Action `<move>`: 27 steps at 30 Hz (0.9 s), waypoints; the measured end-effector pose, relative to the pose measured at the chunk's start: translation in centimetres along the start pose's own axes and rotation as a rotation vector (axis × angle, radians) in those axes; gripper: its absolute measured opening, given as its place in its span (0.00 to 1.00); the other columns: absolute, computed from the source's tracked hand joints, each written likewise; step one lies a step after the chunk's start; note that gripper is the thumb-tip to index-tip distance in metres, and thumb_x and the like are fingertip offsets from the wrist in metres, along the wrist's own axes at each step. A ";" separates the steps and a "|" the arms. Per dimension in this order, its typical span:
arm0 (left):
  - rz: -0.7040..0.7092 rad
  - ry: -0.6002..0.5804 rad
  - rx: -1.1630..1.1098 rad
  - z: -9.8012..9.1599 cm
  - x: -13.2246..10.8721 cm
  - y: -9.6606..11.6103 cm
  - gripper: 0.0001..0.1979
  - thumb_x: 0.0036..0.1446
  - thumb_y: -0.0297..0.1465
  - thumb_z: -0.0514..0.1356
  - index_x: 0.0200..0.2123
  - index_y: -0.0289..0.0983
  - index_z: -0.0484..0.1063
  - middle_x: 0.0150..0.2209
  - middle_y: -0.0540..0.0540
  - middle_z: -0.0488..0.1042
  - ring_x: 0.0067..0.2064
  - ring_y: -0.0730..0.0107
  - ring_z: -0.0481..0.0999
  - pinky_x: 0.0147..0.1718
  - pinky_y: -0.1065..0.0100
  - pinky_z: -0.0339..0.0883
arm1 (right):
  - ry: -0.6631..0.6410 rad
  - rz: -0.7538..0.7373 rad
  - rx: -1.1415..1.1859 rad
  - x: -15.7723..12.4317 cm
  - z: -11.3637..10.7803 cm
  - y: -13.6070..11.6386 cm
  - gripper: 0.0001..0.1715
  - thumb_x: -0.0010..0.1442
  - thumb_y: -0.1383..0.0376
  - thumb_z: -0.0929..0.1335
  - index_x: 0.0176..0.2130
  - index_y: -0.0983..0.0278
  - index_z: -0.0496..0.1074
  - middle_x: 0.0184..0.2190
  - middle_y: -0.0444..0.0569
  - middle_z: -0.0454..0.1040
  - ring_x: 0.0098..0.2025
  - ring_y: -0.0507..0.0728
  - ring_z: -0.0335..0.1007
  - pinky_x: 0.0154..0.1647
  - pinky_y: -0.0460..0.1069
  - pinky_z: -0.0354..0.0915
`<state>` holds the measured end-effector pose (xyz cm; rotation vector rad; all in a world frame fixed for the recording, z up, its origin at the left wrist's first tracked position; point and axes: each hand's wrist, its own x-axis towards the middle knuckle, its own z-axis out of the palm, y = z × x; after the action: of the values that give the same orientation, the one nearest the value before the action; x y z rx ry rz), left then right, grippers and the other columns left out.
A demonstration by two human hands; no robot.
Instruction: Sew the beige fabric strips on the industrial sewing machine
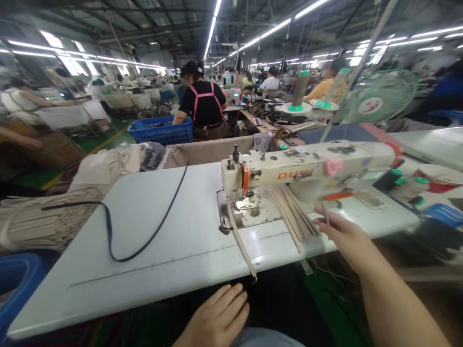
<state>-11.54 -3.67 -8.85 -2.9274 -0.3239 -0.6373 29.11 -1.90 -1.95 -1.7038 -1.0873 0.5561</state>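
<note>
My left hand (217, 315) is below the table's front edge, near my lap. Its fingers are stretched out flat with nothing in them. Right of the sewing machine's bed, my right hand (343, 233) is closed around a thin pinkish tool (326, 215), blurred and partly hidden by the fingers. Just left of that hand lies a bunch of narrow beige strips (291, 214), under the arm of the sewing machine (307, 166). One beige strip (240, 241) runs from beneath the needle area to the front edge, its end near my left fingertips.
A curved black strip (152, 236) lies on the white table (87, 250). Bundled beige strips (32, 217) and a blue tub (18, 274) are at the left. Thread cones (298, 91) and a green fan (379, 96) stand behind. A person (204, 103) bends beside a blue crate (162, 130).
</note>
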 end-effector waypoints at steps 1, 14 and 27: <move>-0.092 0.061 -0.002 0.0 0.2 -0.4 0.22 0.67 0.23 0.54 0.62 0.36 0.70 0.58 0.40 0.77 0.66 0.57 0.71 0.66 0.59 0.66 | -0.006 -0.014 0.083 0.2 0.3 -0.6 0.29 0.53 0.49 0.73 0.48 0.63 0.80 0.42 0.53 0.82 0.45 0.63 0.78 0.53 0.58 0.73; -1.289 0.596 -1.318 -0.2 8.5 -7.4 0.25 0.60 0.30 0.61 0.59 0.38 0.60 0.58 0.33 0.74 0.57 0.55 0.79 0.62 0.49 0.69 | -0.082 -0.018 0.322 3.5 4.8 -3.1 0.32 0.66 0.39 0.61 0.43 0.64 0.71 0.35 0.54 0.80 0.35 0.58 0.78 0.39 0.53 0.76; -1.266 0.534 -1.697 -2.3 10.1 -10.2 0.17 0.49 0.31 0.72 0.43 0.35 0.78 0.31 0.51 0.72 0.22 0.85 0.63 0.18 0.81 0.59 | -0.072 -0.192 -0.705 2.4 7.7 -2.8 0.14 0.67 0.61 0.67 0.45 0.68 0.76 0.45 0.62 0.78 0.49 0.66 0.74 0.52 0.55 0.65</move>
<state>-5.87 7.65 -1.65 -2.6942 -2.6857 -2.8646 23.23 4.27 -2.13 -2.1443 -1.6031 0.1036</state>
